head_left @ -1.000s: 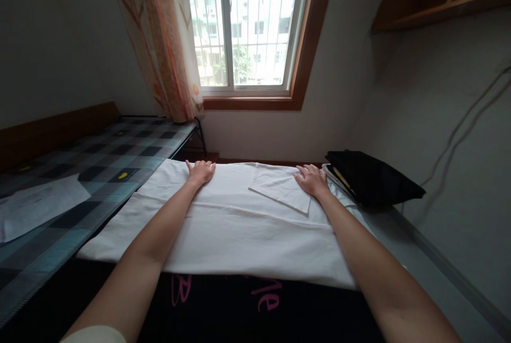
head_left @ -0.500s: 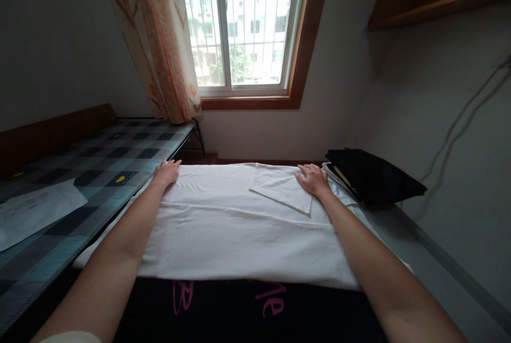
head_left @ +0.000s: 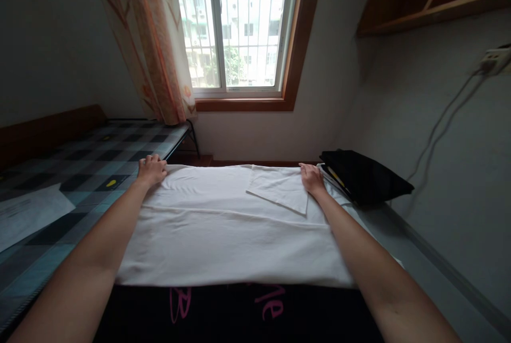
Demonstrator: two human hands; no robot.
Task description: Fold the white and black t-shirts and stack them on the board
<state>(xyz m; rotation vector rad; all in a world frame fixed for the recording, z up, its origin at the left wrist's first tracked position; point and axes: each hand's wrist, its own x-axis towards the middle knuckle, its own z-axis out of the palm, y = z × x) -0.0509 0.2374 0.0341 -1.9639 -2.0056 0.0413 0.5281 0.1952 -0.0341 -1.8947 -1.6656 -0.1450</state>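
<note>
A white garment (head_left: pixel 223 247), seemingly a T-shirt, lies spread and folded flat in front of me. A sleeve-like flap (head_left: pixel 277 188) rests on its far right part, and a crease runs across the middle. At its far left corner, my left hand (head_left: pixel 152 171) has its fingers curled and closed on the cloth, with small wrinkles beside it. My right hand (head_left: pixel 313 178) is at the far right corner, fingers together and bent over the far edge, just right of the flap. The fingertips of both hands are partly hidden. Under the near edge shows black fabric (head_left: pixel 223 311) with pink lettering.
To the left is a bed with a checked mattress (head_left: pixel 120 146) and a sheet of paper (head_left: pixel 34 212). A black bag-like item (head_left: pixel 365 175) stands right of the garment against the wall. Ahead are a window (head_left: pixel 235 29) and a curtain (head_left: pixel 151 39); a shelf (head_left: pixel 435 13) hangs upper right.
My left hand has shifted left to the garment's corner and its fingers have curled in. My right hand's spread fingers have drawn together at the far edge. The view has turned slightly right.
</note>
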